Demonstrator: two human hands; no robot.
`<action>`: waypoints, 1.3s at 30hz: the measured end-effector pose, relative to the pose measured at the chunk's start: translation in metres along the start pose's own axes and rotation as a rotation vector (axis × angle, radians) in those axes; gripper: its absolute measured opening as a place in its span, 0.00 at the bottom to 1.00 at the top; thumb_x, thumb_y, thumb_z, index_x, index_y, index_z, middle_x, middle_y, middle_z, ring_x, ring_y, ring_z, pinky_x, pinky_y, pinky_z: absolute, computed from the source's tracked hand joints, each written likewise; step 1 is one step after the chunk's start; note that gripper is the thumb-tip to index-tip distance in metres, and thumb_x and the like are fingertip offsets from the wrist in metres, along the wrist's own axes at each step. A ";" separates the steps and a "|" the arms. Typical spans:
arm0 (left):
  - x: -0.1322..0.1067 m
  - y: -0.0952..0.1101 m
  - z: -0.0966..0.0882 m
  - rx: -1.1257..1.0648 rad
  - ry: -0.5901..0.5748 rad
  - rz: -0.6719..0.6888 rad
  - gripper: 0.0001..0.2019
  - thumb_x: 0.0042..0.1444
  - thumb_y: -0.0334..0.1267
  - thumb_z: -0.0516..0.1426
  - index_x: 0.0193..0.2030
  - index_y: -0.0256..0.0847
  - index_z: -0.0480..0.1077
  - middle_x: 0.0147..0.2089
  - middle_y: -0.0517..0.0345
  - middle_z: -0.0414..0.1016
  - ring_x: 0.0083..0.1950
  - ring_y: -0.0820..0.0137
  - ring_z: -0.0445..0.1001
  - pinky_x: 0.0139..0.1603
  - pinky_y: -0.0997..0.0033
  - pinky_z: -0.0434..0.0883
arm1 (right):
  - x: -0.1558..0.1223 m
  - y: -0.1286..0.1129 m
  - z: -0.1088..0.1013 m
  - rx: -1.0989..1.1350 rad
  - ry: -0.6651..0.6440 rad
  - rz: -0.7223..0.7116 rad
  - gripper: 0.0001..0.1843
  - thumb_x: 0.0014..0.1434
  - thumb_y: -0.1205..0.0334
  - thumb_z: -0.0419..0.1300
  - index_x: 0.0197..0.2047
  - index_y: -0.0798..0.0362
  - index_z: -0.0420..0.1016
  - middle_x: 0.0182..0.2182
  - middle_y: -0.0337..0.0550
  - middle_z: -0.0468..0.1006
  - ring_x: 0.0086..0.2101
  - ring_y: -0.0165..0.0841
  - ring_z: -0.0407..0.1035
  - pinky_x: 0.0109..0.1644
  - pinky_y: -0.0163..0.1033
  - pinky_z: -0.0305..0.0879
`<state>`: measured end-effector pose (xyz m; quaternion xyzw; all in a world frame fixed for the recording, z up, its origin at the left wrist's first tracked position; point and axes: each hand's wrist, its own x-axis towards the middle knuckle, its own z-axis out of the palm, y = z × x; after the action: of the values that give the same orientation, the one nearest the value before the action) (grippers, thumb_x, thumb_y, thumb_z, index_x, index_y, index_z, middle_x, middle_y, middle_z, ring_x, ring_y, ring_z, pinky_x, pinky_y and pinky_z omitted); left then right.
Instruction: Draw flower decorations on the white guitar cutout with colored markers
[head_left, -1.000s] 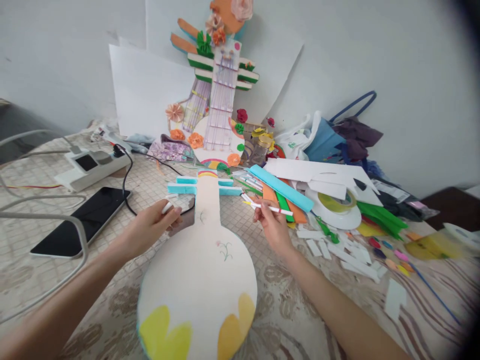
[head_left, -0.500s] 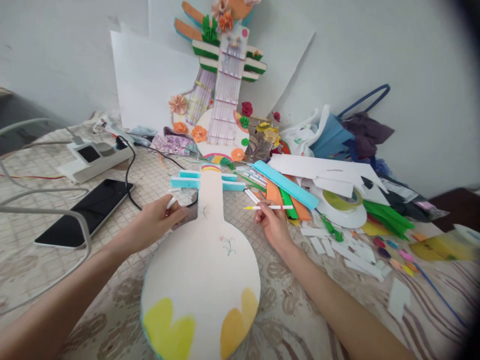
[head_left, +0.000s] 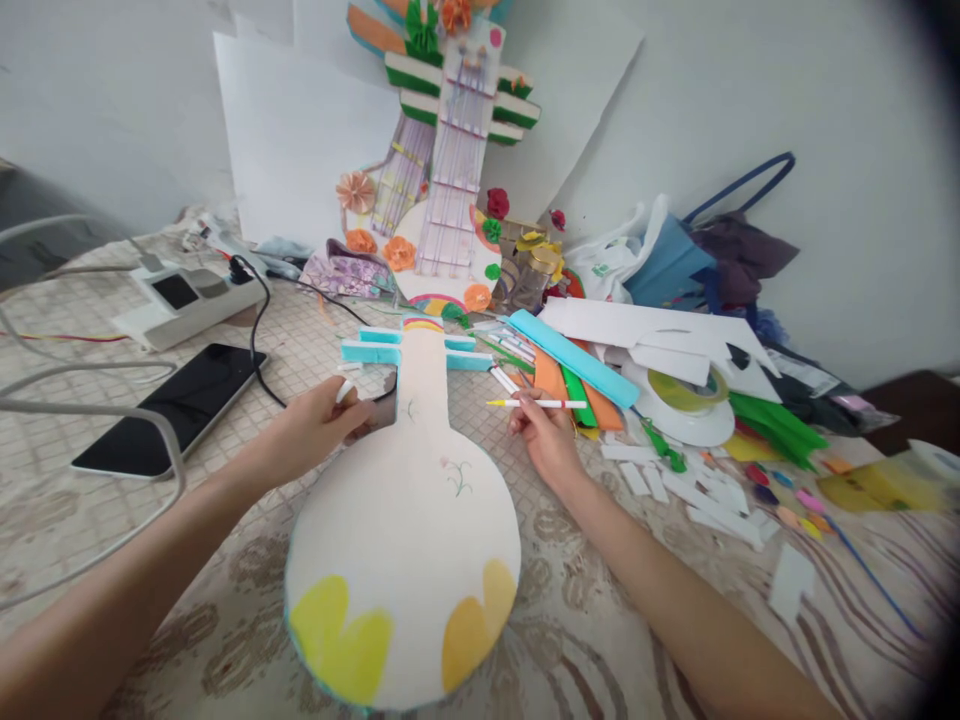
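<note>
On the beige tablecloth [head_left: 570, 640]: a white guitar shape [head_left: 409, 530], a power strip [head_left: 184, 302], a phone [head_left: 184, 402], white scraps [head_left: 712, 509].

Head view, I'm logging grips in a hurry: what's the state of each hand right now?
Left hand: closed, holding a small white object, partly hidden.
Right hand: grip closed, holding a yellow-tipped marker.

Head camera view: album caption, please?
The right hand holds a yellow-tipped marker beside a decorated lute-shaped cutout; the left hand holds something white.

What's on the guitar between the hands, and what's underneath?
On the guitar: a yellow shape, orange shape, drawn flower and rainbow. Tablecloth shows around it; what's directly underneath is covered, unseen.
</note>
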<state>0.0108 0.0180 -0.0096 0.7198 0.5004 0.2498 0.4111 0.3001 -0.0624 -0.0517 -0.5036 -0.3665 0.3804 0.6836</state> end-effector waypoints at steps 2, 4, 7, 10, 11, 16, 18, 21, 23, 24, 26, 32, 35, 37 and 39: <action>0.002 -0.001 0.001 -0.034 -0.046 -0.014 0.16 0.50 0.54 0.57 0.27 0.43 0.65 0.28 0.57 0.77 0.31 0.64 0.75 0.33 0.64 0.71 | 0.000 0.000 0.000 -0.005 -0.005 -0.008 0.10 0.50 0.54 0.66 0.31 0.51 0.74 0.21 0.32 0.68 0.22 0.27 0.63 0.26 0.35 0.62; 0.004 -0.001 0.001 -0.074 -0.088 -0.039 0.17 0.50 0.55 0.56 0.27 0.42 0.66 0.29 0.55 0.77 0.32 0.63 0.76 0.34 0.64 0.71 | -0.001 -0.001 0.000 -0.009 -0.011 -0.015 0.10 0.51 0.55 0.66 0.31 0.52 0.74 0.21 0.32 0.68 0.22 0.26 0.63 0.27 0.35 0.63; 0.005 0.001 0.001 -0.129 -0.121 -0.073 0.17 0.50 0.54 0.55 0.28 0.42 0.68 0.29 0.54 0.77 0.32 0.62 0.77 0.34 0.63 0.72 | -0.001 0.000 0.000 -0.010 -0.019 -0.022 0.08 0.51 0.56 0.65 0.31 0.52 0.74 0.21 0.32 0.68 0.22 0.27 0.63 0.27 0.35 0.62; 0.004 0.005 0.001 -0.134 -0.131 -0.107 0.16 0.50 0.53 0.56 0.27 0.41 0.69 0.28 0.55 0.77 0.32 0.64 0.76 0.35 0.64 0.72 | -0.001 0.001 -0.001 0.001 -0.023 -0.028 0.07 0.51 0.57 0.65 0.30 0.51 0.74 0.21 0.32 0.68 0.22 0.27 0.63 0.27 0.35 0.61; 0.003 0.007 0.001 -0.132 -0.126 -0.124 0.15 0.50 0.52 0.56 0.27 0.41 0.69 0.29 0.55 0.77 0.31 0.64 0.76 0.35 0.64 0.71 | 0.000 0.001 -0.001 0.006 -0.024 -0.029 0.07 0.51 0.58 0.65 0.30 0.51 0.74 0.21 0.32 0.68 0.22 0.27 0.63 0.27 0.34 0.61; 0.002 0.008 0.001 -0.164 -0.156 -0.160 0.15 0.49 0.52 0.57 0.28 0.41 0.69 0.30 0.56 0.78 0.32 0.65 0.76 0.35 0.66 0.71 | 0.000 0.001 -0.001 0.032 -0.028 -0.023 0.07 0.51 0.58 0.65 0.29 0.51 0.73 0.20 0.32 0.68 0.21 0.26 0.63 0.26 0.34 0.61; 0.002 0.008 0.001 -0.166 -0.173 -0.157 0.15 0.48 0.53 0.58 0.28 0.41 0.68 0.30 0.56 0.78 0.33 0.65 0.76 0.35 0.66 0.70 | -0.001 0.002 -0.001 0.040 -0.032 -0.019 0.07 0.51 0.58 0.64 0.29 0.51 0.73 0.20 0.32 0.68 0.21 0.26 0.63 0.26 0.33 0.61; 0.003 0.007 0.001 -0.157 -0.170 -0.153 0.15 0.48 0.52 0.58 0.28 0.42 0.68 0.30 0.57 0.78 0.33 0.65 0.75 0.35 0.66 0.70 | 0.000 0.002 -0.002 0.046 -0.040 -0.012 0.07 0.52 0.57 0.64 0.28 0.51 0.73 0.21 0.32 0.68 0.21 0.25 0.63 0.26 0.33 0.62; 0.003 0.007 0.001 -0.153 -0.170 -0.141 0.14 0.48 0.51 0.58 0.29 0.42 0.69 0.29 0.57 0.77 0.33 0.65 0.75 0.35 0.66 0.70 | 0.000 0.003 -0.002 0.048 -0.042 -0.011 0.07 0.52 0.57 0.65 0.30 0.51 0.74 0.21 0.32 0.68 0.21 0.25 0.63 0.25 0.32 0.62; 0.003 0.007 0.001 -0.151 -0.167 -0.135 0.14 0.48 0.51 0.58 0.29 0.42 0.69 0.29 0.57 0.77 0.33 0.65 0.75 0.35 0.66 0.70 | 0.000 0.003 -0.003 0.049 -0.042 -0.011 0.07 0.52 0.58 0.65 0.31 0.51 0.74 0.21 0.32 0.68 0.21 0.25 0.63 0.25 0.32 0.62; 0.003 0.008 0.001 -0.151 -0.162 -0.129 0.14 0.48 0.51 0.58 0.29 0.42 0.69 0.29 0.57 0.77 0.33 0.65 0.75 0.34 0.66 0.70 | 0.001 0.003 -0.003 0.051 -0.039 -0.015 0.07 0.51 0.58 0.66 0.32 0.50 0.74 0.20 0.31 0.68 0.21 0.25 0.63 0.25 0.32 0.62; 0.003 0.006 0.000 -0.138 -0.169 -0.113 0.15 0.46 0.53 0.60 0.28 0.41 0.69 0.29 0.56 0.76 0.33 0.63 0.75 0.34 0.65 0.70 | 0.000 0.003 -0.003 0.044 -0.037 -0.045 0.08 0.52 0.58 0.66 0.30 0.51 0.72 0.22 0.32 0.69 0.22 0.25 0.64 0.25 0.32 0.63; 0.004 0.002 0.000 -0.124 -0.166 -0.096 0.17 0.46 0.55 0.60 0.28 0.42 0.70 0.29 0.56 0.76 0.33 0.63 0.74 0.33 0.65 0.70 | 0.000 0.004 -0.002 0.024 -0.038 -0.058 0.08 0.52 0.57 0.66 0.30 0.51 0.71 0.20 0.31 0.68 0.21 0.26 0.64 0.24 0.32 0.63; 0.005 0.001 0.000 -0.116 -0.167 -0.095 0.18 0.46 0.56 0.59 0.28 0.41 0.70 0.30 0.55 0.77 0.33 0.63 0.75 0.34 0.65 0.70 | 0.000 0.004 -0.002 0.012 -0.038 -0.067 0.09 0.53 0.57 0.66 0.30 0.51 0.71 0.20 0.31 0.68 0.20 0.26 0.64 0.24 0.32 0.63; 0.005 0.002 -0.001 -0.121 -0.174 -0.104 0.18 0.46 0.57 0.59 0.29 0.41 0.70 0.31 0.55 0.78 0.34 0.62 0.75 0.35 0.64 0.71 | 0.000 0.004 -0.002 0.000 -0.042 -0.072 0.08 0.53 0.57 0.65 0.32 0.51 0.72 0.20 0.31 0.69 0.20 0.26 0.64 0.24 0.32 0.63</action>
<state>0.0132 0.0222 -0.0079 0.6858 0.4834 0.1947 0.5081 0.3017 -0.0621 -0.0557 -0.4820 -0.3985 0.3663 0.6890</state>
